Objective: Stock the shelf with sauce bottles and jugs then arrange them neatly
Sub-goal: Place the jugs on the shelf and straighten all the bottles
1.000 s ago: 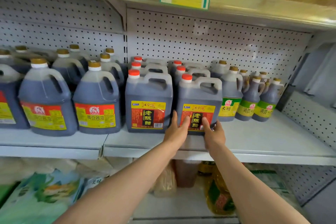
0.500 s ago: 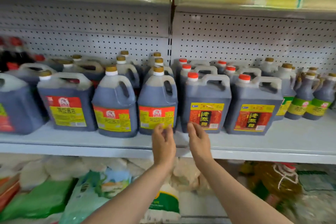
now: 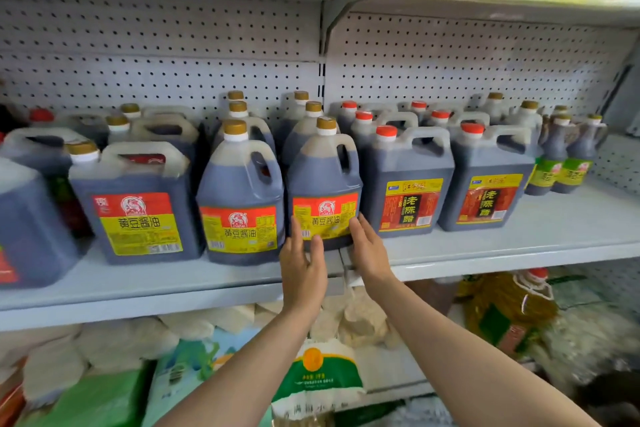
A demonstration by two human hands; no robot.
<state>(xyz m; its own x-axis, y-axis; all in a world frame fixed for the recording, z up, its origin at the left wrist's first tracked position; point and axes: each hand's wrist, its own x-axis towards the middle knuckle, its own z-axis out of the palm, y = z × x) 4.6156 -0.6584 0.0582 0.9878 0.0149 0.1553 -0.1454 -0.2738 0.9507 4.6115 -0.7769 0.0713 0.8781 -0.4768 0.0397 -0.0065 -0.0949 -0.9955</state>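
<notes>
Hands are bracketing 1 upright soy sauce jug (image 3: 323,191) directly ahead: left hand (image 3: 302,270) and right hand (image 3: 369,250), fingers straight, are touching its label, gripping nothing.

Both bare forearms reach up and forward from the bottom edge, converging toward the middle. The left hand (image 3: 302,270) is raised with its back to the camera, fingers straight and close together, thumb beside them. The right hand (image 3: 369,250) sits just beside it, slightly higher, fingers straight and angled up-left, palm turned toward the left hand.
</notes>
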